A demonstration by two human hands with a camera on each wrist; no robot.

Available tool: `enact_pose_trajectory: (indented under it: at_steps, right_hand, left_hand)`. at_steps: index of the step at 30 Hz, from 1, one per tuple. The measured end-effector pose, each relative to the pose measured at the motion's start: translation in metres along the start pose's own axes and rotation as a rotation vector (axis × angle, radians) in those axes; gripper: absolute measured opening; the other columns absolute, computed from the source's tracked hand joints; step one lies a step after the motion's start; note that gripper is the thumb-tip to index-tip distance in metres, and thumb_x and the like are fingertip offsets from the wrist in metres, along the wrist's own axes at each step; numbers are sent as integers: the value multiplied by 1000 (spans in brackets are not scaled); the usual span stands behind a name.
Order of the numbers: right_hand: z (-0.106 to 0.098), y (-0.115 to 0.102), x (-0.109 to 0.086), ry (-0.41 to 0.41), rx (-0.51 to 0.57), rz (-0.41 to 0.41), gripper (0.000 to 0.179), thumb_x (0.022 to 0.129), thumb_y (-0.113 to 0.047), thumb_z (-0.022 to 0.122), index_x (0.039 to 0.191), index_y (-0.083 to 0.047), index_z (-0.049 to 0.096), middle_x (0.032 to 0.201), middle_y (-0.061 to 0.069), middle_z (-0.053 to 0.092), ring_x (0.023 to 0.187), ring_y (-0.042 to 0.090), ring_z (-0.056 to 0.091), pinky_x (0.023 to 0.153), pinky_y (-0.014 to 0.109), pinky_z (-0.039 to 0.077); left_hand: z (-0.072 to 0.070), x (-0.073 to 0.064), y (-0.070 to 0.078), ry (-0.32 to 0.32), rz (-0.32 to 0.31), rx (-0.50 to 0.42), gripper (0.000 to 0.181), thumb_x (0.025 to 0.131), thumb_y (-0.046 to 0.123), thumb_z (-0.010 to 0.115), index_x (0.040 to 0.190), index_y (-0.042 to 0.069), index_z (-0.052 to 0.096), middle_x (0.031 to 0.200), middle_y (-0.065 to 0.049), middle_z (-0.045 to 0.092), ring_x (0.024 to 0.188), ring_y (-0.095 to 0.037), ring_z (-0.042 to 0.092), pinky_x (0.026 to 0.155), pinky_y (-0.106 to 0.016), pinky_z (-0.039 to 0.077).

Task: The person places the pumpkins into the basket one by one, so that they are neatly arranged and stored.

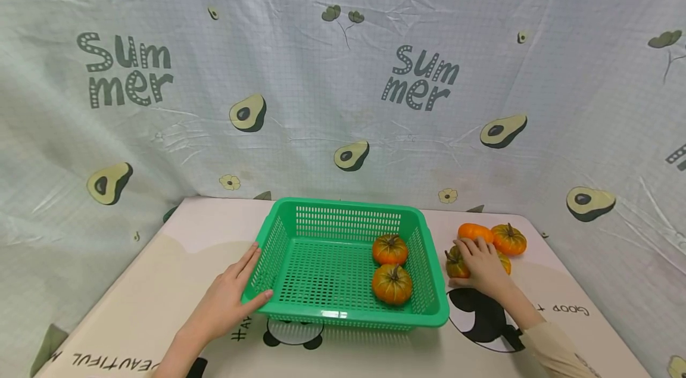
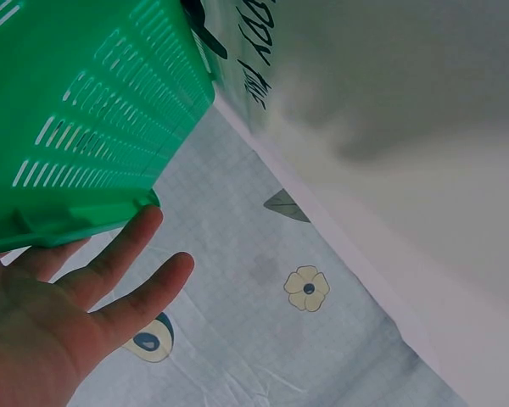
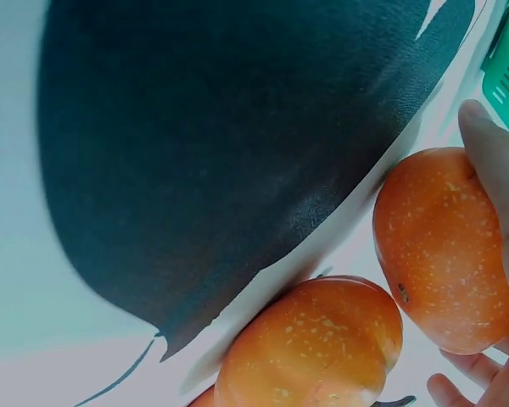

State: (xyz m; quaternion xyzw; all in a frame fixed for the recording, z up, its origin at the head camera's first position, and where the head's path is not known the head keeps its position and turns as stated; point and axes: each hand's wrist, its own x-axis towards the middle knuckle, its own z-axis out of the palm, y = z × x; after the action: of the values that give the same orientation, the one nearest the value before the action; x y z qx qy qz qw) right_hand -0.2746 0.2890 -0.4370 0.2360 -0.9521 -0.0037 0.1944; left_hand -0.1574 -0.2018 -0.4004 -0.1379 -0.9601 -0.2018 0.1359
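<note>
My left hand point(image 1: 227, 300) rests against the left side of a green plastic basket point(image 1: 343, 321), its thumb on the rim at the near corner. In the left wrist view its fingers point(image 2: 123, 254) stretch out straight along the rim. Inside the basket, at the right, sit two orange-green pumpkins, one farther back point(image 1: 390, 249) and one nearer point(image 1: 392, 286). Right of the basket, my right hand point(image 1: 485, 268) grips a small pumpkin point(image 1: 455, 265), partly hidden under the hand. The right wrist view shows thumb and fingers around this pumpkin point(image 3: 441, 250), with another pumpkin point(image 3: 310, 348) beside it.
Behind the right hand lie a plain orange pumpkin point(image 1: 474, 232) and a striped pumpkin point(image 1: 509, 239); one more pumpkin point(image 1: 504, 262) shows partly beside the hand. The light tabletop point(image 1: 177, 265) carries printed pandas and words. A patterned cloth point(image 1: 300, 68) hangs behind and around.
</note>
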Motion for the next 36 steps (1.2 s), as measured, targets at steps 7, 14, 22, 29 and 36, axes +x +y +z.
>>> enact_pose_trajectory:
  at_steps: [7,14,22,29,36]
  right_hand:
    - [-3,-1,-2,68,11,9,77,58,-47,78,116,-2,53,110,16,55,98,36,44,81,55,36]
    - [-8,0,-6,132,19,12,73,58,-45,77,113,-4,54,107,16,56,100,35,44,87,59,33]
    - [-15,-3,-9,205,23,8,66,57,-43,77,108,-9,53,102,13,55,92,30,43,77,50,37]
    - [-22,-7,-10,235,24,-5,67,55,-41,78,106,-6,52,100,12,55,88,29,42,74,48,36]
    - [-35,-14,-9,275,47,1,66,56,-41,76,106,-4,53,98,13,56,90,30,44,76,50,37]
  left_hand:
    - [0,0,0,5,2,4,78,83,49,55,139,1,29,146,-15,27,122,-37,41,92,-54,38]
    - [-1,1,0,1,3,21,79,82,50,55,139,1,29,145,-15,27,122,-37,40,93,-54,37]
    - [0,0,0,0,3,24,79,82,50,55,139,1,29,145,-15,27,122,-37,41,93,-53,38]
    - [0,0,0,7,7,16,79,82,49,55,139,0,30,145,-15,27,122,-37,40,93,-54,37]
    - [0,0,0,6,4,21,79,82,49,54,139,1,29,145,-15,27,121,-37,41,93,-53,37]
